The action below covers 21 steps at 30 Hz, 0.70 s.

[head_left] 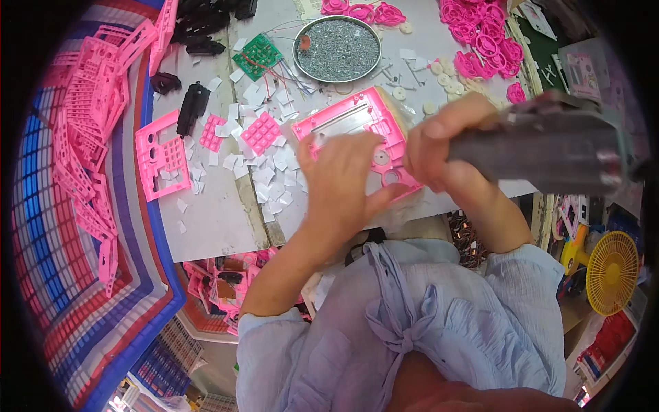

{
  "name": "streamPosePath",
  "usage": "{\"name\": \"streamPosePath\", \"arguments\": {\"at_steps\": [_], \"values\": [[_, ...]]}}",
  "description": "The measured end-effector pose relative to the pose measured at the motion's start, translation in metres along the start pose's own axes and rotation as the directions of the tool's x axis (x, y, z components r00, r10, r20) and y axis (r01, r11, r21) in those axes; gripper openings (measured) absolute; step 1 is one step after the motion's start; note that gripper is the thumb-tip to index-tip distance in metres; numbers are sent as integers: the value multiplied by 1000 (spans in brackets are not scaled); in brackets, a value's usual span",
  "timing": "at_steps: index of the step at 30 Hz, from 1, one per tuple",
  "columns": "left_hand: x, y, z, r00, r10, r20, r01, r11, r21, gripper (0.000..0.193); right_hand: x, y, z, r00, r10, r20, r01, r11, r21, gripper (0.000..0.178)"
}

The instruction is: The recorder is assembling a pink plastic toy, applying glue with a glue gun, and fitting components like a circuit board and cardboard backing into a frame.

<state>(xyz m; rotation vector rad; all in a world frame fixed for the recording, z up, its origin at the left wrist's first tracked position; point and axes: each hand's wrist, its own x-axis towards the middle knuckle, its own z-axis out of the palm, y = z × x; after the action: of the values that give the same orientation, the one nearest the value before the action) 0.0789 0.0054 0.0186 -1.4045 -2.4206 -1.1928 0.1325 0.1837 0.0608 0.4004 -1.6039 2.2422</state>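
A pink plastic housing (329,118) lies tilted on the table, its open inside facing up, with a metal strip and a round part in it. My left hand (336,172) spans its near left part, fingers curved over it and thumb towards the near edge. It covers much of that side. My right hand (446,141) is wrapped round a dark, thick-bodied power screwdriver (542,147), held sideways over the housing's right side. The tool's working end is hidden behind my fingers. A round metal tray (375,62) full of small screws stands beyond the housing.
Left lie a pink front frame (177,182), pink keypads (261,133), a black plastic part (193,108) and scattered white paper pieces (274,185). A green circuit board (259,56) with wires sits behind. Pink rings (480,34) pile up far right. A striped bin (147,240) borders the left.
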Motion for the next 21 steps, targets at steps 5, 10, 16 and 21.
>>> {"name": "streamPosePath", "arguments": {"at_steps": [5, 10, 16, 21], "values": [[-6, -18, -2, 982, 94, 166, -108, 991, 82, 44, -6, 27, -10, 994, 98, -51, -104, 986, -132, 26], [-7, -21, 3, 959, 177, 220, -217, 962, 169, 35, -6, 36, -1, 997, 62, 43, -42, 926, -376, 21], [-13, -18, 8, 966, 202, 164, -238, 940, 245, 15, -6, 39, -18, 932, 180, 313, 48, 797, -601, 21], [-11, -18, 1, 929, 131, 346, -218, 950, 225, 39, 18, 38, -22, 883, 438, 170, -433, 899, -70, 52]]}}
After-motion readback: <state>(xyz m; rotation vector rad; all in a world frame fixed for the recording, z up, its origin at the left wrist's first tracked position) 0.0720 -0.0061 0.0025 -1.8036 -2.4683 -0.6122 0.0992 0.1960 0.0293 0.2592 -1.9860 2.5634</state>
